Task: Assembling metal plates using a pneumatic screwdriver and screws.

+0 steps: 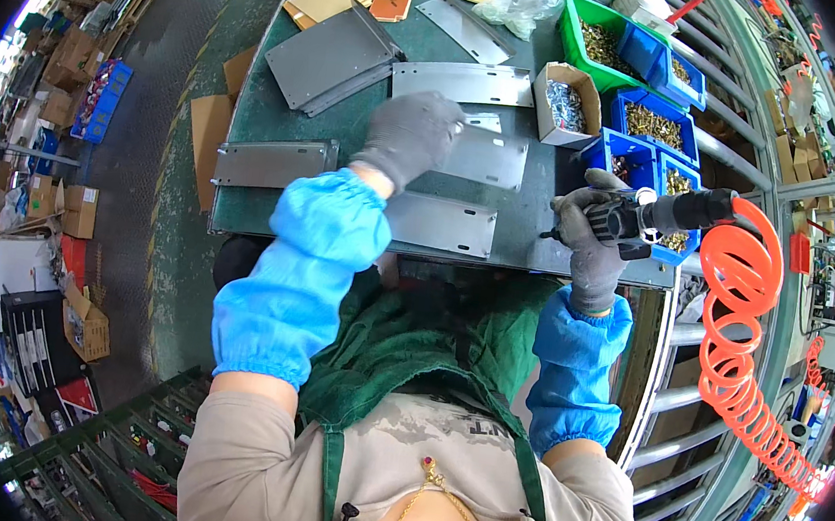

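Observation:
My right hand, in a grey glove, is wrapped round a black and silver air screwdriver at the right end of the green table. A coiled orange hose runs from the tool's back end. My left hand, also gloved, is over the middle of the table with its fingers curled in; whatever they hold is hidden. Close beside it lie grey metal plates: a wide one to its right, a slotted strip beyond it, and another plate at the near edge.
A stack of metal plates lies at the back left, and a channel piece at the near left. Blue bins, a green bin and a cardboard box of small fasteners stand at the right. Beyond them is a roller conveyor.

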Demonstrator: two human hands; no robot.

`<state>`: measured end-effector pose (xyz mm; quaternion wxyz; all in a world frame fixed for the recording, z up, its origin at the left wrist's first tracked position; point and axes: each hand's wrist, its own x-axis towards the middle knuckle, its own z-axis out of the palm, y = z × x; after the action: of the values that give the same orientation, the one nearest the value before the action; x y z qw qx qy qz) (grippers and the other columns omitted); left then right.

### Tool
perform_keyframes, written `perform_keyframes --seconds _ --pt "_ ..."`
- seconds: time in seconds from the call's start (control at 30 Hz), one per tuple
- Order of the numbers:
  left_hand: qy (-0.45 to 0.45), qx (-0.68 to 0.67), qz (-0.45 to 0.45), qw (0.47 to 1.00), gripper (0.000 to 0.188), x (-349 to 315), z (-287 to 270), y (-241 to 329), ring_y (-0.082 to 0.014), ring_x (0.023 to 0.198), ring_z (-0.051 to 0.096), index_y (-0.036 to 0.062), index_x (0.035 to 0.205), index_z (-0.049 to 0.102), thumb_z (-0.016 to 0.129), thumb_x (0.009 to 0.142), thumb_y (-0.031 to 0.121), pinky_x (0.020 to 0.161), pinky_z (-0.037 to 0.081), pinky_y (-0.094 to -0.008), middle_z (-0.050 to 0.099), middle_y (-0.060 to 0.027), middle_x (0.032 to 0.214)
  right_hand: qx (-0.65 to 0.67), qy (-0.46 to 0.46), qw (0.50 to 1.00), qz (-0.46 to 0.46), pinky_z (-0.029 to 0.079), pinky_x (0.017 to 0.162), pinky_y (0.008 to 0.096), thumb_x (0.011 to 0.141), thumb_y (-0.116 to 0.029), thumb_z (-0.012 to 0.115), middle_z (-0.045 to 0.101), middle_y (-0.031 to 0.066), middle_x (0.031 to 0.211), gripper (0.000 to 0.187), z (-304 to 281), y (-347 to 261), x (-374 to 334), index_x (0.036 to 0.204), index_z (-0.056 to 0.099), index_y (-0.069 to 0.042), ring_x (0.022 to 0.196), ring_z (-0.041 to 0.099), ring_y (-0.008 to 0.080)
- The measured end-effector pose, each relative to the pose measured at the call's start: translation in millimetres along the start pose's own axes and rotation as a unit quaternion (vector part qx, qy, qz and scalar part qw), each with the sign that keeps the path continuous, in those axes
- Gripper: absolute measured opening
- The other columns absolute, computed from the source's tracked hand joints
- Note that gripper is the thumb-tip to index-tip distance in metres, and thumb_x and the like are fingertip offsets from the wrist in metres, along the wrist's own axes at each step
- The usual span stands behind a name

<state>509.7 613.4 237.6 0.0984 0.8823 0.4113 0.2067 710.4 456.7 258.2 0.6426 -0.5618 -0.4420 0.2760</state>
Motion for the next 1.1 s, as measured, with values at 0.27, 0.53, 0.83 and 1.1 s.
perform_keyframes --seconds 0.27,0.53,0.83,1.1 --pt "-0.016 0.037 0.025 0.999 0.012 -98.7 -4.8 7.5 -0.0262 0.071 0.061 0.0161 0.086 0.064 0.062 0.078 0.024 0.060 0.050 -0.0395 0.057 -0.0050 0.073 0.029 0.017 0.998 0.049 0.044 0.059 0.0203 0.069 0.000 0.067 0.062 0.0025 0.075 0.046 5.5 -11.3 4.4 0.112 0.052 0.006 0.063 0.054 0.0072" --pt "-0.091 0.101 0.034 0.990 0.017 -76.0 -5.6 10.9 -0.0247 0.075 0.063 0.0103 0.095 0.060 0.058 0.080 0.019 0.064 0.052 -0.0380 0.059 -0.0062 0.079 0.046 0.011 0.998 0.049 0.039 0.050 0.0197 0.079 0.001 0.059 0.062 0.0128 0.080 0.050 1.7 -6.2 -0.2 0.125 0.039 0.003 0.052 0.048 0.0074" --pt "-0.102 0.125 0.045 0.986 0.012 -76.5 -8.3 -8.3 -0.0252 0.078 0.063 0.0127 0.090 0.061 0.057 0.080 0.019 0.066 0.053 -0.0382 0.060 -0.0065 0.082 0.022 -0.007 1.000 0.017 0.040 0.050 0.0192 0.080 0.002 0.059 0.062 0.0112 0.080 0.049 7.6 0.8 -1.5 0.124 0.040 0.004 0.053 0.050 0.0075" --pt "-0.002 0.208 -0.010 0.978 0.006 -110.3 -114.2 -92.2 -0.0242 0.077 0.060 0.0153 0.083 0.057 0.053 0.080 0.018 0.066 0.051 -0.0386 0.055 -0.0048 0.076 0.015 -0.008 1.000 0.011 0.040 0.050 0.0198 0.079 0.004 0.058 0.062 0.0109 0.079 0.048 5.4 1.0 -0.4 0.124 0.041 0.004 0.053 0.050 0.0080"
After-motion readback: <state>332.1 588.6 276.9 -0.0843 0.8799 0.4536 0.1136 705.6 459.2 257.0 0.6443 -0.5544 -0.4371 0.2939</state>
